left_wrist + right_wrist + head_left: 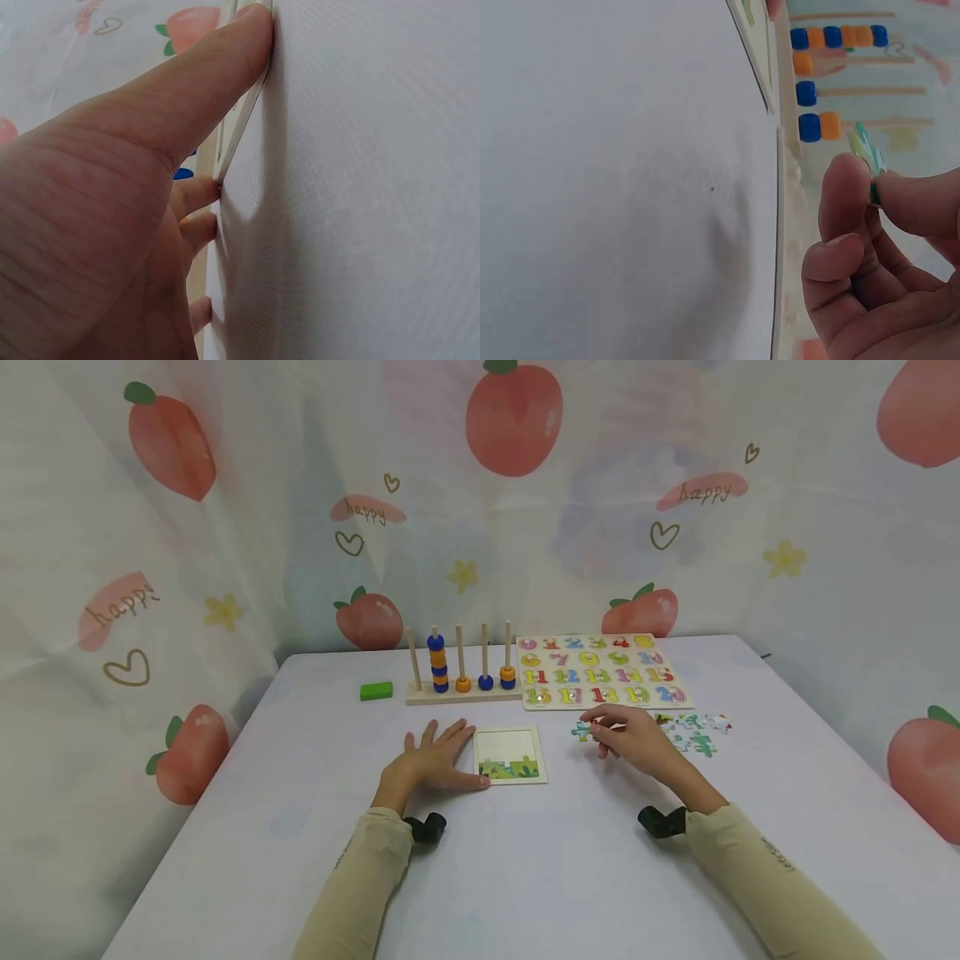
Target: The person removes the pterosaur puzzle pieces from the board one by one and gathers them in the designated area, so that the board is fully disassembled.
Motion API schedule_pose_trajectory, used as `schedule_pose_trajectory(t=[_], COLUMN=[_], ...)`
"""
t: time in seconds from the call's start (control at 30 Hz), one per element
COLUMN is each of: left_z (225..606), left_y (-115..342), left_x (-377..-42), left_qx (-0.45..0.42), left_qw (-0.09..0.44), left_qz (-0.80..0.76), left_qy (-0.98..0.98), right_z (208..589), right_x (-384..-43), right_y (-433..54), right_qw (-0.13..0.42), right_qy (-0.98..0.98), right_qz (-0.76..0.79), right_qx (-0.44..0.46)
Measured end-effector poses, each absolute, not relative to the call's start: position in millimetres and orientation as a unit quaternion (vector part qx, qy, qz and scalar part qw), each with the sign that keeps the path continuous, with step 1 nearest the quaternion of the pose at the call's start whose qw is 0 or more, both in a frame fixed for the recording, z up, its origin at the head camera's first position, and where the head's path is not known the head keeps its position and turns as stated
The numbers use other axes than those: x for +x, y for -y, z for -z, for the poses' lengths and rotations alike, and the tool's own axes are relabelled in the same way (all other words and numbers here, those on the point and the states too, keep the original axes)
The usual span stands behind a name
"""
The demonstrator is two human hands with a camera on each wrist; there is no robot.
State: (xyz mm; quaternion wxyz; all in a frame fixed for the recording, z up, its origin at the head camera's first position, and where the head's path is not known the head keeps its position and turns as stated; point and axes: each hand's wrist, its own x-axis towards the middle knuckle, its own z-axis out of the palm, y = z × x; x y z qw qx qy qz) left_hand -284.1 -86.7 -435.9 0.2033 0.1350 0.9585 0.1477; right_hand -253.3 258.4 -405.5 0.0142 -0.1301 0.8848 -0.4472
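Note:
A square wooden puzzle tray point(510, 732) lies on the table, green pieces filling its lower part. My left hand point(431, 764) rests spread at its left side, the thumb touching the near left corner and the fingertips near the far left corner. Right of the tray, my right hand point(633, 739) pinches a jigsaw piece point(581, 732) between thumb and fingers. That jigsaw piece point(868, 150) shows edge-on above the table in the right wrist view. Several loose jigsaw pieces point(702, 743) lie beyond the right hand, partly hidden by it.
A wooden bead stacker point(465, 696) with blue and orange beads on pegs stands behind the puzzle tray. Next to it lies a number puzzle board point(600, 672). A green block point(376, 691) sits at the back left. A printed cloth point(450, 485) hangs behind the table.

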Motion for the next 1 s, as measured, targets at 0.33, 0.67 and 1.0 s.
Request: schedule_pose_trajectory(t=[0.33,0.67,1.0], left_z=[433.4,422.1,421.6], left_y=[85.2,85.9,86.0], left_x=[-283.1,-274.7,-273.9], left_qx=[0.135,0.14,0.136], left_qw=[0.208,0.206,0.209], left_qz=[-0.148,-0.149,-0.153], left_qy=[-0.957,-0.957,-0.956], right_z=[400.4,397.3,395.1], right_x=[-247.8,-243.7,-235.9], right_y=[-280.8,-304.8,-327.9], right_qw=[-0.004,-0.022,-0.044], right_qy=[-0.878,-0.886,-0.899], right_qz=[0.468,0.459,0.435], right_qx=[-0.098,-0.053,-0.027])
